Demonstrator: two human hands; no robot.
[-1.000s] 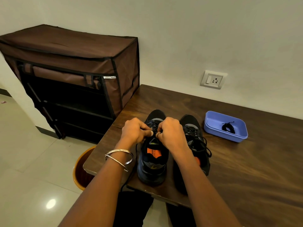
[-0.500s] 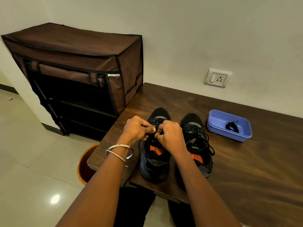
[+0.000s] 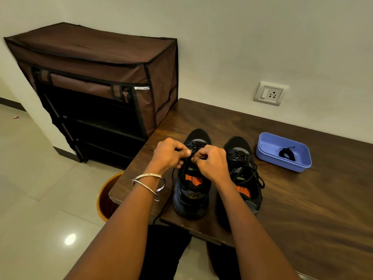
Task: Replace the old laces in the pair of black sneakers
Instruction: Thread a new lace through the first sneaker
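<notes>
Two black sneakers stand side by side near the front left corner of the wooden table (image 3: 302,209), toes pointing away from me. Over the left sneaker (image 3: 191,190) my left hand (image 3: 168,154) and my right hand (image 3: 212,162) meet, each pinching its black lace (image 3: 193,150) above the eyelets. One end of that lace hangs down off the table's front edge. The right sneaker (image 3: 242,158) keeps its lace, loose and tangled over its tongue. A blue plastic tray (image 3: 268,144) to the right holds a coiled black lace (image 3: 286,153).
A brown fabric shoe rack (image 3: 101,87) stands against the wall left of the table. An orange bin (image 3: 107,197) sits on the tiled floor under the table's left corner. A wall socket (image 3: 269,93) is above the table. My dark-trousered legs are below the front edge.
The view has shifted slightly. Both hands stay pinched together on the left sneaker's lace, with only small finger movements.
</notes>
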